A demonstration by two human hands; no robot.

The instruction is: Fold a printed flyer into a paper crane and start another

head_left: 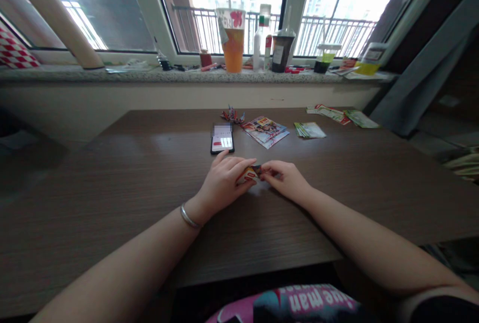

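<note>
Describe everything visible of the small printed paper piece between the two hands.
The small printed paper piece is white, red and yellow, with a darker right end. It looks folded; its lettering is unclear. The left hand grips its left side and the right hand pinches the dark end, partly hiding it. Whether it touches the table cannot be told.

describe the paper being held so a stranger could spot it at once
On the brown table, find the left hand and right hand. Between them is a small paper with red print. Unlike the sheets lying farther back, it is gripped by fingers.
</note>
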